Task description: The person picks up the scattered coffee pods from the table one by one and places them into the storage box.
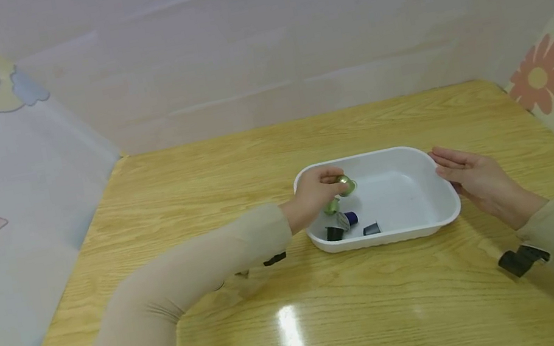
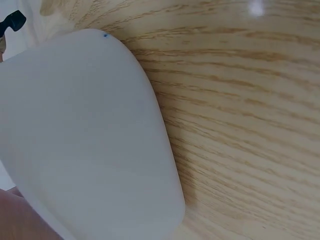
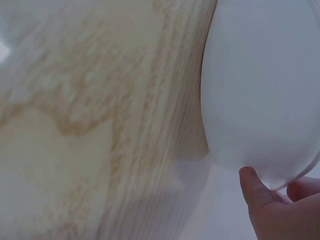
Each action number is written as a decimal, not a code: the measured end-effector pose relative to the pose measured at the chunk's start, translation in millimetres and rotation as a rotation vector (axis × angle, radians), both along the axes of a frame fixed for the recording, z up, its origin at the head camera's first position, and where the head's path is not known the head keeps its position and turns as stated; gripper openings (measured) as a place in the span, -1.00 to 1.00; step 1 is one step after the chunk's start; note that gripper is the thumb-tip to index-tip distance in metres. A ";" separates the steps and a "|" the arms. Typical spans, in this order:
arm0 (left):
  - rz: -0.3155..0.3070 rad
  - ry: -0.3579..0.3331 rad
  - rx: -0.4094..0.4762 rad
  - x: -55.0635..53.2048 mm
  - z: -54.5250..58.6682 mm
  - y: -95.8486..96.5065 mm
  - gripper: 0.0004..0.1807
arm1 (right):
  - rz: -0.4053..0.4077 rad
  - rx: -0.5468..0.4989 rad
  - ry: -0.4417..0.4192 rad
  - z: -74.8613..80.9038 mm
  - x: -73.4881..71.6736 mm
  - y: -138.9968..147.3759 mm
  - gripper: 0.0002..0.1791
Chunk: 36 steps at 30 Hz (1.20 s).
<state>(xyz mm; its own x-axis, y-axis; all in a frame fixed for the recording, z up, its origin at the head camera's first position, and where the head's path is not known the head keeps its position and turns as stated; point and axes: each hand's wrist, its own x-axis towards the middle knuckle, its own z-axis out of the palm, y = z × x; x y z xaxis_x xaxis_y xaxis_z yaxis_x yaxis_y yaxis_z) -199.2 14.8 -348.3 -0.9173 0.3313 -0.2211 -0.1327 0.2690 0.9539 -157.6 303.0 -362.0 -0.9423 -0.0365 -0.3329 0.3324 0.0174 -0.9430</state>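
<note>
A shiny green coffee capsule (image 1: 347, 185) is pinched between the thumb and fingers of my left hand (image 1: 315, 192), over the left end of a white plastic tray (image 1: 455, 209). Inside the tray, just below that hand, lie a light green capsule (image 1: 332, 206), a purple capsule (image 1: 352, 218), a black capsule (image 1: 334, 233) and a grey capsule (image 1: 371, 229). My right hand (image 1: 479, 180) rests at the tray's right end with fairly straight fingers. In the right wrist view, a fingertip (image 3: 247, 172) touches the tray's outer wall.
The tray stands on a wood-grain table (image 1: 231, 162). A pale cloth wall (image 1: 233, 51) rises behind it, with printed side panels at left and right. A dark strap (image 1: 523, 259) hangs under the right sleeve.
</note>
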 end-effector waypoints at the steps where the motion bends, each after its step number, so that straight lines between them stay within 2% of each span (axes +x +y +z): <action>1: 0.003 0.003 -0.006 -0.3 -0.1 0.8 -0.65 | -0.001 -0.004 -0.002 -0.1 -0.4 -0.2 -0.14; 5: -0.003 0.012 -0.030 -0.2 -1.5 -0.5 -0.62 | 0.008 0.007 -0.012 -1.1 -2.3 -2.9 -0.14; 8: -0.014 0.015 -0.007 -0.6 -0.1 -5.8 -0.62 | 0.025 0.052 -0.019 -1.1 -3.4 -5.1 -0.17; 13: -0.045 0.042 0.062 -5.8 6.7 -20.6 -0.65 | 0.017 0.045 -0.027 0.5 -4.3 -5.5 -0.19; 16: -0.071 0.052 0.059 -6.5 12.8 -33.5 -0.62 | 0.003 0.020 -0.031 1.2 -4.4 -4.6 -0.18; 19: -0.102 0.055 0.024 -3.4 20.1 -48.3 -0.59 | 0.007 0.037 -0.033 1.6 -4.2 -4.1 -0.18; 23: -0.138 0.095 -0.036 3.0 26.7 -68.8 -0.55 | 0.003 0.040 -0.040 1.9 -2.9 -3.2 -0.19; 29: -0.111 0.135 -0.038 13.6 33.7 -94.4 -0.53 | -0.014 0.002 -0.043 1.2 -1.7 -2.0 -0.18; 36: -0.097 0.155 -0.048 18.9 33.2 -115.9 -0.54 | -0.031 -0.026 -0.049 1.5 -0.8 -0.7 -0.15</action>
